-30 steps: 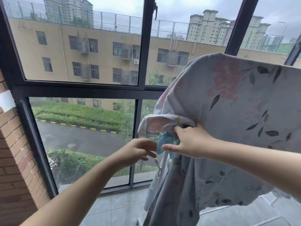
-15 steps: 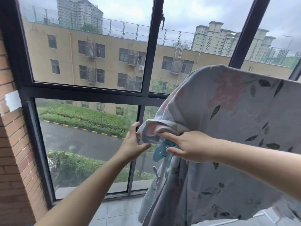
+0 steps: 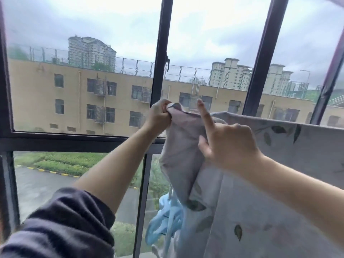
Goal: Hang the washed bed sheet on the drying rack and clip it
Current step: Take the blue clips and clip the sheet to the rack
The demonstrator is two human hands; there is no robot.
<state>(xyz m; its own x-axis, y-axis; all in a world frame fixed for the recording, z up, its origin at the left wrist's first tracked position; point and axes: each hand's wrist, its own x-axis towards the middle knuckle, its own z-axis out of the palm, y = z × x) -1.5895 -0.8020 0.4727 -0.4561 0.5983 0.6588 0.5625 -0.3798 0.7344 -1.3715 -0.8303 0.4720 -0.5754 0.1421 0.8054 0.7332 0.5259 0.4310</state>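
Because the bed sheet (image 3: 279, 164) is thin, soft cloth, it folds and sags wherever nothing supports it. As it is washed, it is probably damp, so I judge it heavier than it looks and likely to pull downward out of a weak hold.

The left hand (image 3: 160, 116) is clenched on one corner of the sheet. It bunches the hem between curled fingers and thumb and holds it high in front of the window frame (image 3: 162, 53). From this grip the cloth drops down and to the right in a loose fold. Further right of the grip the top edge runs almost level, as if it lies over a bar. The best place to hold seems to be the hem near the corner, where the cloth is doubled and a clip can bite well.

The right hand (image 3: 227, 144) is just beside the grip, to its right and a little lower, in front of the fold. Its index finger (image 3: 203, 114) points straight up and the other fingers are curled. I cannot tell if the thumb pinches the cloth or only touches it.

No part of the drying rack shows; the sheet seems to cover it. Well below the grip a blue thing (image 3: 165, 220) hangs partly behind the sheet. It may be clips or a hanger, but it is too blurred to say. The bottom of the sheet is cut off by the lower edge. A dark sleeve (image 3: 55, 229) covers the near part of the left arm.
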